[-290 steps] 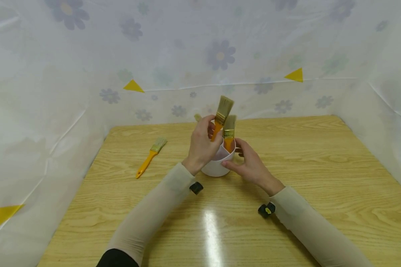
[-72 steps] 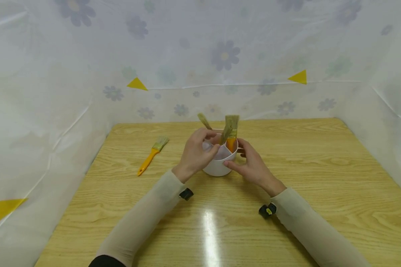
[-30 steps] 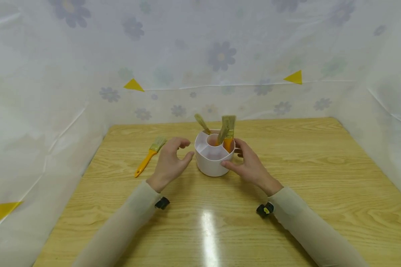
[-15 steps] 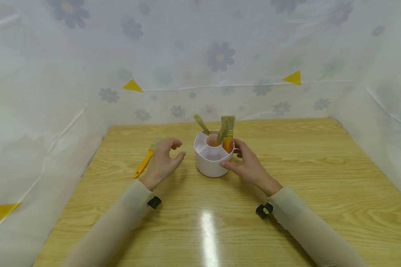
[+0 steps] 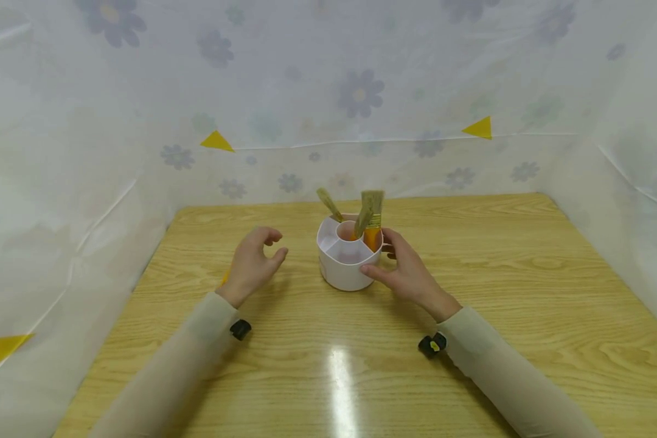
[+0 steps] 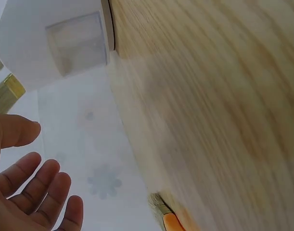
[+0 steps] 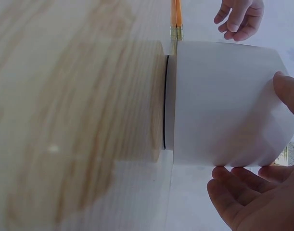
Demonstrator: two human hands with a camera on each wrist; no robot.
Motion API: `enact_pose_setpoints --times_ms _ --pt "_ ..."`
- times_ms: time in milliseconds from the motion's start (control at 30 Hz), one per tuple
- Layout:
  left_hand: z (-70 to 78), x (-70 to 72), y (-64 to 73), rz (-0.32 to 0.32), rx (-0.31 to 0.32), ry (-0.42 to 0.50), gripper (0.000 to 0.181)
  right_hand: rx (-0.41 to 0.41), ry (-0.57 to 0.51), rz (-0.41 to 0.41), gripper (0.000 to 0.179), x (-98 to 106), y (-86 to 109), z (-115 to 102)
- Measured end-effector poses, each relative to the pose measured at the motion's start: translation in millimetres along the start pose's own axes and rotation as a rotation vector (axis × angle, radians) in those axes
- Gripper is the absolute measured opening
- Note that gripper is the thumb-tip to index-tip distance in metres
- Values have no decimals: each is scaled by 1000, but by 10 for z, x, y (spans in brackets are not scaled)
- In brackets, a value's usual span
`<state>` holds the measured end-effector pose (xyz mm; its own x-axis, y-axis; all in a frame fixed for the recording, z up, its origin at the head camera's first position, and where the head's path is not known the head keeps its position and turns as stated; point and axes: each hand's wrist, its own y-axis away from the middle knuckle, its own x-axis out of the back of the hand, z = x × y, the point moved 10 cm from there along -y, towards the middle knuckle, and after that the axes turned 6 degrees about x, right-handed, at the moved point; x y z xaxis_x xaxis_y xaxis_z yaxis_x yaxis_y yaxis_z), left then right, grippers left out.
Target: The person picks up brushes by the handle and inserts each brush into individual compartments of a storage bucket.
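My right hand (image 5: 407, 274) grips the side of a white round divided holder (image 5: 345, 276), thumb on the front wall and fingers around the right side. Three paintbrushes stand in it bristles up: one wide brush (image 5: 373, 218) at the right, one brush (image 5: 364, 222) leaning from the centre ring, and one (image 5: 328, 203) tilted at the back left. To the left of the holder, my left hand (image 5: 252, 264) hovers with relaxed fingers apart and nothing between them. It covers most of a loose orange-handled paintbrush (image 6: 170, 221) lying on the table, whose bristles show in the left wrist view.
The wood-grain table (image 5: 471, 255) is bounded at the back and sides by a pale flowered plastic sheet (image 5: 285, 73). Yellow triangles (image 5: 217, 141) are stuck on the sheet. A dark wrist camera (image 5: 241, 329) sits on each sleeve.
My left hand let go of a paintbrush in the holder's centre, then moved left until it hid the loose brush. My right hand has stayed on the holder.
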<state>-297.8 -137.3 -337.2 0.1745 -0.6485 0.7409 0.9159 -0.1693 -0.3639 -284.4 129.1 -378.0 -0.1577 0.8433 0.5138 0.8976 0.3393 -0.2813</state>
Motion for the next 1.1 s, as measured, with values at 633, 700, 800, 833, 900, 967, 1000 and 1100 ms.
enact_pose_setpoints --times_ms 633,700,800,833,900,967,1000,1100 --pt "-416 97 -68 -82 152 -118 31 -18 6 -7 90 -35 -15 11" --pt "-453 84 -83 -101 169 -126 33 -15 5 0 89 -21 -7 7" --pt "-523 62 -98 -128 204 -132 36 -7 5 3 88 -12 -3 3" --pt "-542 50 -104 -138 216 -134 37 -5 6 5 88 -4 0 7" --pt "-586 31 -114 -155 239 -143 38 -3 8 -2 88 -5 1 14" --pt "-634 14 -127 -172 255 -155 40 -1 7 -5 88 -5 1 17" --pt "-654 9 -136 -178 261 -161 40 -1 5 -3 88 -4 0 20" --pt "-719 -9 -170 -200 273 -175 41 -2 0 0 88 0 -1 32"
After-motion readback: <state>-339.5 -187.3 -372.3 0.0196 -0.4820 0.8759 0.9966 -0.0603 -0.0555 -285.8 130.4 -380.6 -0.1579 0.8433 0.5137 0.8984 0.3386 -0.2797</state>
